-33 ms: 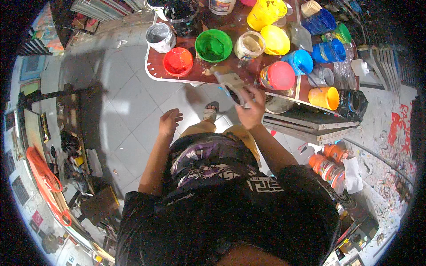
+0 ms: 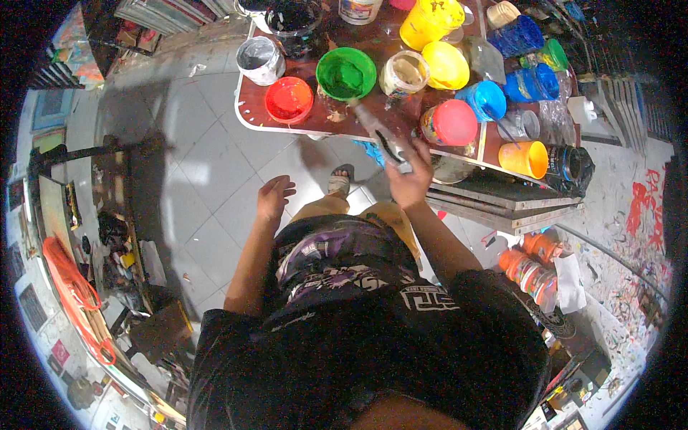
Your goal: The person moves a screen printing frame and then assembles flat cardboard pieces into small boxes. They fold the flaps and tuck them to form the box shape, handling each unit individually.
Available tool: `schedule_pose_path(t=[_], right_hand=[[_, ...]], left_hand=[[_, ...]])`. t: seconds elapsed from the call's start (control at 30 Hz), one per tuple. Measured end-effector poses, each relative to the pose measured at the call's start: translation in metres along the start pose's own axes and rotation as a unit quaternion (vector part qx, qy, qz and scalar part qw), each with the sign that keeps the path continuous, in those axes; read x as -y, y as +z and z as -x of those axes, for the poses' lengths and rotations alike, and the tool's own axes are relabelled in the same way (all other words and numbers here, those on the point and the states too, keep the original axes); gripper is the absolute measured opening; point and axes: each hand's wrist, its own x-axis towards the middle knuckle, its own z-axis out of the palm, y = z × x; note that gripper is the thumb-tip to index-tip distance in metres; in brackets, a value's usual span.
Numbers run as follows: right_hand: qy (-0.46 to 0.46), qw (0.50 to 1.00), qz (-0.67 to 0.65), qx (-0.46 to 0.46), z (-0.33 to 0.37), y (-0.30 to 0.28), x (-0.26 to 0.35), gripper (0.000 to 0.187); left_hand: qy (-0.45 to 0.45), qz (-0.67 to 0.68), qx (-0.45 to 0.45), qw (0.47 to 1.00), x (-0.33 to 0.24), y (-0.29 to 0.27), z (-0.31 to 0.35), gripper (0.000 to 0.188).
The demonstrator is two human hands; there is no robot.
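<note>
My right hand (image 2: 411,172) grips a long, pale, flat tool (image 2: 375,127) with a dark slot near my fingers. Motion blurs it, so its exact kind is unclear. Its far end points up and left, at the near rim of a green paint tub (image 2: 346,74); I cannot tell whether they touch. Left of that tub stands a red paint tub (image 2: 289,100), and to its right a tub of cream paint (image 2: 404,74). A pink-lidded tub (image 2: 449,122) is close beyond my right hand. My left hand (image 2: 275,197) hangs empty over the floor, fingers apart.
The brown table (image 2: 326,123) with a pale edge carries several more tubs: grey (image 2: 260,61), yellow (image 2: 445,65), blue (image 2: 481,100) and orange (image 2: 522,158). Framed panels (image 2: 504,208) lie below its right side. Stacked orange-and-white containers (image 2: 529,271) sit at my right.
The tool in my right hand has turned a little, its far end now higher and nearer the green tub. My left hand has stayed in place.
</note>
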Motion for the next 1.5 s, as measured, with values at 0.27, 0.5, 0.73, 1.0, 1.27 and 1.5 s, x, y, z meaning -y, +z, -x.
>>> schedule_pose_path(t=[0.27,0.5,0.73,1.0,1.27,1.5], right_hand=[[0.485,0.680,-0.548,0.029,-0.029,0.048,-0.023,0.031],[0.525,0.654,-0.544,0.016,-0.002,0.044,-0.023,0.035],[0.548,0.685,-0.476,0.062,0.007,0.006,-0.007,0.038],[0.462,0.589,-0.637,0.183,-0.020,-0.032,0.012,0.030],[0.342,0.593,-0.708,0.174,-0.104,-0.048,0.047,0.032],[0.218,0.723,-0.653,0.064,-0.203,-0.092,0.045,0.038]], left_hand=[[0.001,0.017,0.013,1.000,-0.002,0.006,-0.007,0.034],[-0.019,-0.004,-0.014,1.000,0.007,-0.002,-0.011,0.036],[0.003,-0.001,0.011,1.000,0.012,-0.006,-0.019,0.037],[0.072,-0.030,0.087,0.993,0.019,0.002,-0.047,0.041],[0.116,0.096,0.109,0.983,-0.034,0.011,-0.026,0.035],[0.095,0.129,0.059,0.985,-0.062,0.011,-0.024,0.034]])
